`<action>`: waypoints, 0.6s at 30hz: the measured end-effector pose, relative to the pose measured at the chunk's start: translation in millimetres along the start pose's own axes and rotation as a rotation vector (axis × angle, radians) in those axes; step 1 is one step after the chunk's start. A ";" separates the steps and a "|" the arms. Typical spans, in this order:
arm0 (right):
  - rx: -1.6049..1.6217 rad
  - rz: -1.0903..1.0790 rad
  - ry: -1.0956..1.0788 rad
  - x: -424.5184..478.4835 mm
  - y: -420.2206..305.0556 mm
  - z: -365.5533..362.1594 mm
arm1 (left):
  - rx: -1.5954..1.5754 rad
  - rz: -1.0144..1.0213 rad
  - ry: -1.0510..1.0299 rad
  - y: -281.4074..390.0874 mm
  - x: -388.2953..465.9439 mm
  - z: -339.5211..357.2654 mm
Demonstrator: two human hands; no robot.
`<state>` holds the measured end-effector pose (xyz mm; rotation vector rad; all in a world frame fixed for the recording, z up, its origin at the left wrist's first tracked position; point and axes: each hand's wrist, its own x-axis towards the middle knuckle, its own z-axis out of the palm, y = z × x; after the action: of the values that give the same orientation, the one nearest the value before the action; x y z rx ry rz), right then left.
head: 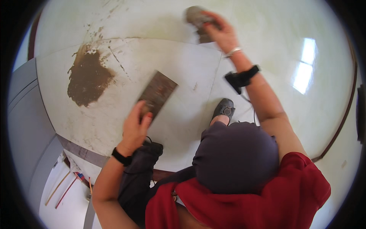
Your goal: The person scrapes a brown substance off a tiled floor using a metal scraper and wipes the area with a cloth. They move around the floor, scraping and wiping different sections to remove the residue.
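My left hand (136, 126) grips the handle of a flat rectangular plastering trowel (162, 88) with a stained brown face, held low over the pale tiled floor (183, 123). Further forward and to the right, my right hand (221, 31) is shut on a mud-coated brown object (197, 15). Motion blur and my fingers keep me from telling exactly what it is. A wet patch of brown mud or mortar (88, 77) spreads across the floor, left of the trowel and apart from it. Splashes and streaks trail from its far side.
Grey panelling (25, 94) runs along the left. Long-handled sticks (65, 194) lean or lie at the lower left. My dark shoe (223, 110) rests on the tiles between my arms. A dark border strip (340, 126) curves along the right.
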<state>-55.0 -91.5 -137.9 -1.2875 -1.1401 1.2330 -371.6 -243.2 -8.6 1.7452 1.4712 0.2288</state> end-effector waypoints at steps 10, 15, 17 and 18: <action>-0.069 0.222 0.503 -113.1 -5.9 -122.5 | -0.038 -0.171 -0.205 16.3 5.2 118.1; -0.043 0.243 0.496 -117.8 -4.1 -99.5 | -0.132 -0.202 -0.122 63.8 81.9 141.7; -0.091 0.204 0.452 -120.0 -16.5 -95.8 | -0.148 -0.230 -0.123 66.5 76.3 147.3; -0.107 0.178 0.435 -118.8 -19.5 -94.5 | -0.151 -0.196 -0.118 54.6 53.4 152.4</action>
<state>34.3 -212.3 -108.9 -1.6690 -0.7977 0.9592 -223.0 -265.4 -88.9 1.4595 1.4877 0.1288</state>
